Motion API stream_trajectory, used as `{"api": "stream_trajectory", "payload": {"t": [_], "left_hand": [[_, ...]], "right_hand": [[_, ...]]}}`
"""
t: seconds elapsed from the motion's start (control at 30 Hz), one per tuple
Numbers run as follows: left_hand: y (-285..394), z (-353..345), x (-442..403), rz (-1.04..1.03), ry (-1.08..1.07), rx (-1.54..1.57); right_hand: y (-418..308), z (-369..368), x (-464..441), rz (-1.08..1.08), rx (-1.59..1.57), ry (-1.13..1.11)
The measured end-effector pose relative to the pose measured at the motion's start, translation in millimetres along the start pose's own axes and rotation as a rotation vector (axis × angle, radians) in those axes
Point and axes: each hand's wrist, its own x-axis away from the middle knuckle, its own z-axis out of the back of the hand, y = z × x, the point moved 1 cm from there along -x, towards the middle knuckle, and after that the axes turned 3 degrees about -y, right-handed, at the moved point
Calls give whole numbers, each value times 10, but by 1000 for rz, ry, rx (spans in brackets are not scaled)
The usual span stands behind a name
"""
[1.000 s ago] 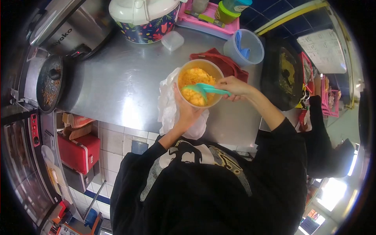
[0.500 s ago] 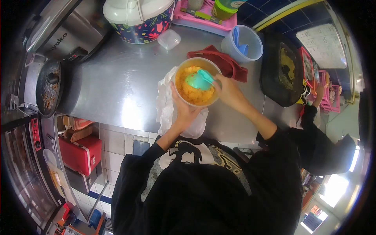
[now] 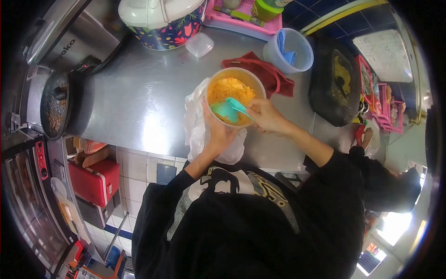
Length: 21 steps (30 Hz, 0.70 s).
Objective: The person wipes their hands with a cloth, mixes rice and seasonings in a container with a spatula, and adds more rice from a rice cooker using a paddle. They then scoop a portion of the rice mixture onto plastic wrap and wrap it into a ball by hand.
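Observation:
My left hand [image 3: 217, 131] is wrapped round the near left side of a round plastic tub [image 3: 234, 70]. Orange-yellow, crumbly food that looks like rice [image 3: 231, 87] fills part of it. In my right hand [image 3: 270, 116] is the handle of a turquoise serving spoon [image 3: 227, 112]. The spoon's bowl is down inside the tub, at its near side, against the food. Under and beside the tub lies a crumpled white plastic bag [image 3: 195, 118] on the steel counter [image 3: 125, 107].
Behind the tub are a dark red cloth [image 3: 257, 70], a clear bucket [image 3: 299, 53] with a blue item, and a small clear container [image 3: 200, 45]. A floral-patterned cooler pot [image 3: 169, 32] stands at the back, a black pan [image 3: 334, 83] at the right. Another person [image 3: 392, 181] stands at far right.
My right hand has moved down toward me, drawing the spoon from the tub's middle to its near side. The other person's arm at right has drawn in.

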Motion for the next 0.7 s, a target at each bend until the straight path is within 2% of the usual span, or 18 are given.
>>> {"api": "stream_trajectory", "payload": {"t": [0.1,0.17,0.23,0.27,0.37,0.43,0.5,0.57,0.7], "left_hand": [[17,19,26,13,4,28],[21,35,34,-17,-10,-101],[21,46,29,-30,-18,-121],[41,63,17,-32,-24,-96],[130,109,-33,-27,13,-98],[277,179,-131,-41,7,-86],[305,159,-161,-58,3,-78],[227,64,-117,-28,119,280],[56,9,2,109,61,287]], "right_hand": [[9,65,-23,-67,-109,-58],[43,187,-45,-100,-160,-98],[102,331,-61,-188,-379,-239],[103,370,-46,-188,-375,-245],[65,415,-9,-230,-471,-198],[48,407,-18,-134,-391,-70],[82,319,-59,-145,-382,-53],[25,171,-38,-155,-368,-42],[-27,-14,103,-169,-392,-76]]}}
